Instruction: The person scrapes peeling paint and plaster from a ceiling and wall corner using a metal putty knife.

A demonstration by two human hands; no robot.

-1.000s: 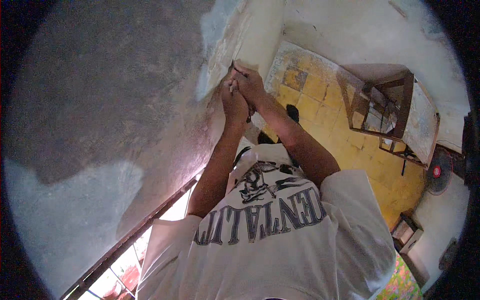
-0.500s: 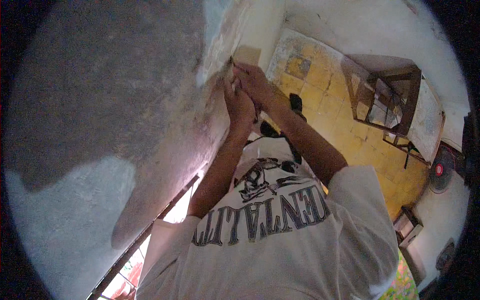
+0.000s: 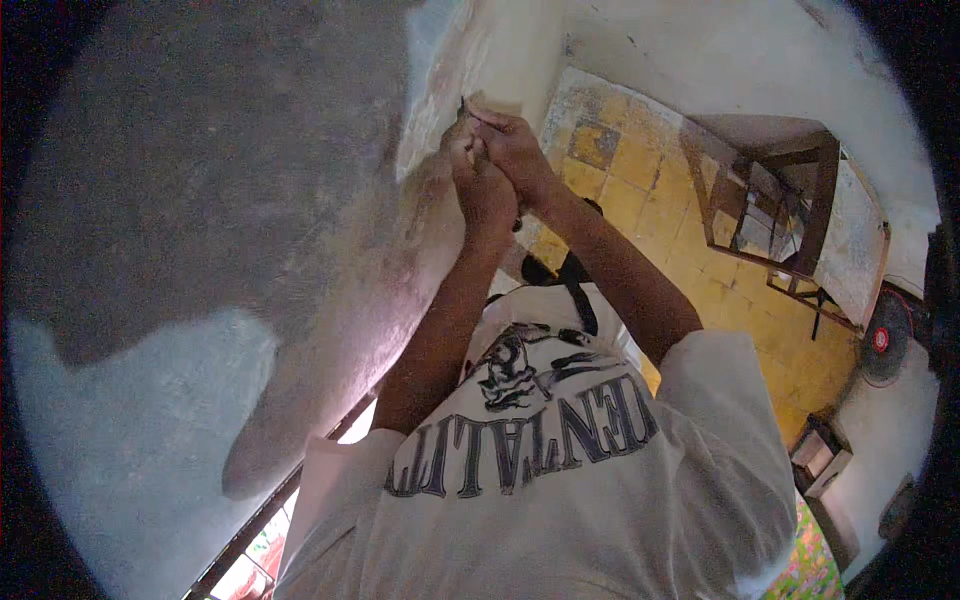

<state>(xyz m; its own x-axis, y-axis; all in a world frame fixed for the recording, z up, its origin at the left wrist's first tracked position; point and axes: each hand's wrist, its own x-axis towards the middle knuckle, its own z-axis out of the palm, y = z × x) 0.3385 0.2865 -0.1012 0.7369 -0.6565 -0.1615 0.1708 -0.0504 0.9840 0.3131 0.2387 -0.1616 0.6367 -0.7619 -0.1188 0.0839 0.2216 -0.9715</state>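
My left hand (image 3: 483, 190) and my right hand (image 3: 518, 158) are raised together in front of me, close to the wall (image 3: 300, 200). Both are closed, the fingers bunched against each other. A thin dark tip (image 3: 462, 103) pokes out above the fingers; what it belongs to is hidden in the grip. Below the hands a small dark end (image 3: 517, 224) shows beside my left wrist, and I cannot tell whether it is part of the same thing. Just behind my right fingertips is a tan patch (image 3: 510, 105), partly covered.
Patchy wall fills the left side, with a barred opening (image 3: 265, 530) low down. Yellow floor tiles (image 3: 660, 220) lie to the right. A wooden frame piece of furniture (image 3: 820, 210) stands there, with a round black fan-like thing (image 3: 882, 340) and a small box (image 3: 820, 458) nearer.
Both hands have shifted slightly upward and stay pressed together. The thin dark tip now stands out more clearly above the fingers.
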